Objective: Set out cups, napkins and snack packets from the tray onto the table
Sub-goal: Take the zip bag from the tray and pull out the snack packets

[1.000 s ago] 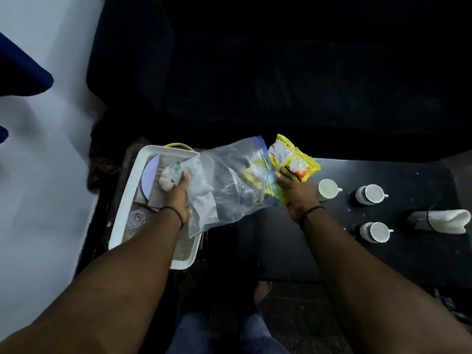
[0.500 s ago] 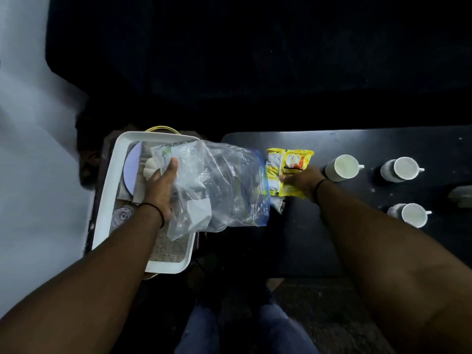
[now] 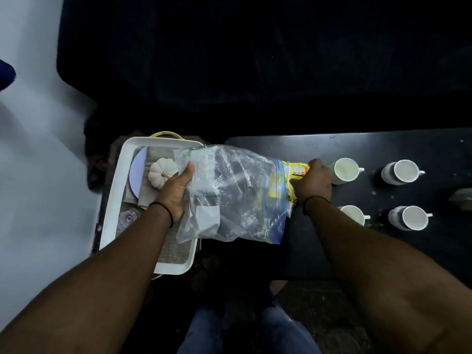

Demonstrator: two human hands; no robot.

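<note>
My left hand [image 3: 176, 192] grips the closed end of a clear zip bag [image 3: 237, 192], which hangs between the white tray [image 3: 115, 195] and the black table [image 3: 383, 149]. At the bag's blue-edged mouth, my right hand [image 3: 313, 183] holds a yellow snack packet [image 3: 297, 171] down on the table, just left of a white cup [image 3: 343, 171]. More white cups stand to the right: one at the far side [image 3: 402, 172], one near my right wrist [image 3: 353, 214], one further right [image 3: 411, 217]. A few pale packets are still inside the bag.
In the tray lie a small white pumpkin [image 3: 162, 172], a pale round plate [image 3: 138, 172], a clear glass [image 3: 127, 218] and a burlap mat [image 3: 176, 249]. A pale object [image 3: 462, 198] sits at the table's right edge. My knees show below.
My right hand has drawn the yellow packet out of the bag and lowered it to the table beside the nearest cup. My left hand has kept its hold on the bag.
</note>
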